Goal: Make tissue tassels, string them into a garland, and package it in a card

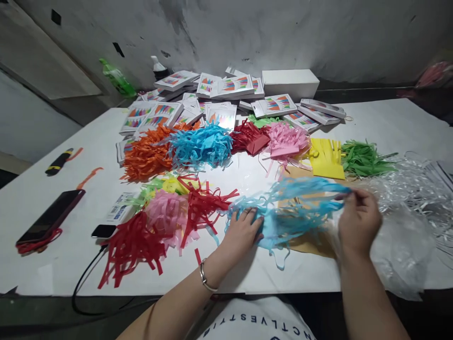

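A light blue fringed paper tassel (300, 208) is stretched between my hands, low over the table. My right hand (359, 222) pinches the ends of its strips at the right. My left hand (244, 231) lies on the tassel's left part, pressing it down with fingers apart; the fingertips are partly hidden. Beneath the strips is a brown paper sheet (314, 245). Just left of my left hand are a red tassel (205, 203), a pink tassel (168, 212) and another dark red tassel (136, 241).
Behind lie bunches of orange (148, 156), blue (201, 146), pink (288, 141) and green fringe (366, 158), with yellow fringed paper (325, 156). Several printed boxes (231, 87) pile up against the wall. Clear plastic (403, 250) covers the right side. A phone (51, 217) and cutter (59, 162) sit left.
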The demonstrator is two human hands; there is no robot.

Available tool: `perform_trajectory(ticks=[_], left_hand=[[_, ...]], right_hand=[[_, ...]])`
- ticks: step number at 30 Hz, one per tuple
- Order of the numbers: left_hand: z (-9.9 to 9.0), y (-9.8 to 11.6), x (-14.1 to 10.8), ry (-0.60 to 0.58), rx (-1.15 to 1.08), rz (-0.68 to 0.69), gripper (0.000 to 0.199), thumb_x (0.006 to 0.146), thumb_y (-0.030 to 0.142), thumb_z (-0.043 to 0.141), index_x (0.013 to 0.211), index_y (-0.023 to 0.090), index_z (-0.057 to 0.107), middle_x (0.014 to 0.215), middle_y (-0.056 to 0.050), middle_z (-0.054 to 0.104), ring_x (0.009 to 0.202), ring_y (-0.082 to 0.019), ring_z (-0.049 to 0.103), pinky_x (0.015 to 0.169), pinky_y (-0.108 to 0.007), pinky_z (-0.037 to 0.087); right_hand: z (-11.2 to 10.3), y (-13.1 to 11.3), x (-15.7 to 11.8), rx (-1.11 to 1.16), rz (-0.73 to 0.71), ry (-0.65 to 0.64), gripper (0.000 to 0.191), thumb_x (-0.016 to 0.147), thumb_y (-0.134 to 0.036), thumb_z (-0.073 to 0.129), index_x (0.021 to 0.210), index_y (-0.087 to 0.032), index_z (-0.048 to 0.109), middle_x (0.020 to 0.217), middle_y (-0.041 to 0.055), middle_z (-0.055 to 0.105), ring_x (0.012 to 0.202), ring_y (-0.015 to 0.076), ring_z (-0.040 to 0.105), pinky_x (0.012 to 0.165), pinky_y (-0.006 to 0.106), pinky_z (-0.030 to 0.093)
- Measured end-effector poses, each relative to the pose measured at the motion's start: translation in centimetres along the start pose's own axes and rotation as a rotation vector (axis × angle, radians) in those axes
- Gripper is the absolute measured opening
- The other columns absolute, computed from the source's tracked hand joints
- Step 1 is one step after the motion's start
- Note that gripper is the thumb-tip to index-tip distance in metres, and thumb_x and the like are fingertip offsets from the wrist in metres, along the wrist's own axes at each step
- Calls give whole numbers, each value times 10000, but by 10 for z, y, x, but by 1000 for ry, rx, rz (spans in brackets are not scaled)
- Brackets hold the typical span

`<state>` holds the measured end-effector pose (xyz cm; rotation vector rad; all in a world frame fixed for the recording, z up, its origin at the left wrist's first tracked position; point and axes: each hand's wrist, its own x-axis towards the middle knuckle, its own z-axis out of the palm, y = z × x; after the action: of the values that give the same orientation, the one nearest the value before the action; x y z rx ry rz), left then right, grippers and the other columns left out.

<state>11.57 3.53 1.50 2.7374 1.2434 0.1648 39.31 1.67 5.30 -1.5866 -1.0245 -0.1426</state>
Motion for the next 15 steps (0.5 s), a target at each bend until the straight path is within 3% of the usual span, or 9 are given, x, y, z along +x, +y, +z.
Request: perform_trajectory(ticks=[2, 4, 7, 9, 11, 13, 15], left_hand=[[-3, -3, 6, -4, 13, -62, 375, 910, 296, 642, 1268, 192, 607, 1368, -189, 585, 1272, -374, 516, 1010, -619, 398], [-11, -5, 10, -8, 24, -103, 311, 908, 263, 639, 1213, 204, 655, 1370, -178, 590, 1263, -381, 521, 1010, -633, 394], [-43, -4, 6, -7, -17, -90, 163, 923, 221, 601, 997, 199, 744, 1286, -147, 655, 1148, -349, 598, 953, -561, 458], [-73, 3, 1, 10, -125, -56, 236, 960, 234, 537, 887, 178, 754, 1069, -130, 730, 954, -275, 660, 846, -445, 510], [-103, 17, 1, 96, -291, -38, 289, 987, 276, 490, 911, 173, 749, 942, -108, 733, 869, -231, 658, 803, -380, 511], [-123, 37, 9, 170, -532, 13, 269, 990, 291, 488, 1017, 184, 733, 1010, -99, 722, 937, -210, 651, 839, -338, 501], [-128, 60, 24, 82, -808, 81, 250, 975, 311, 520, 1050, 196, 728, 1048, -84, 718, 967, -194, 643, 859, -310, 487]], right_hand=[[-24, 5, 13, 42, 38, 175, 172, 943, -312, 564, 1009, -177, 648, 742, 31, 657, 629, 189, 650, 632, 335, 496], [-49, 6, 21, -113, -103, 237, 143, 931, -261, 590, 1009, -182, 681, 810, 69, 686, 730, 230, 685, 720, 385, 519], [-81, -2, 20, -351, -493, 49, 153, 887, -128, 643, 1013, -192, 701, 962, 102, 731, 944, 282, 697, 927, 450, 494], [-91, -14, 14, -338, -719, -146, 191, 873, -78, 657, 1027, -186, 689, 1022, 108, 731, 970, 267, 698, 975, 471, 471], [-92, -26, 5, -274, -849, -281, 187, 891, -54, 631, 1029, -170, 682, 1037, 114, 727, 967, 242, 701, 980, 476, 458], [-89, -35, -2, -209, -912, -360, 196, 924, -36, 571, 1042, -150, 679, 1025, 117, 733, 1004, 231, 695, 991, 475, 441], [-85, -40, -8, -154, -952, -399, 220, 944, -30, 528, 1073, -131, 674, 1019, 117, 743, 1052, 227, 682, 1011, 472, 426]])
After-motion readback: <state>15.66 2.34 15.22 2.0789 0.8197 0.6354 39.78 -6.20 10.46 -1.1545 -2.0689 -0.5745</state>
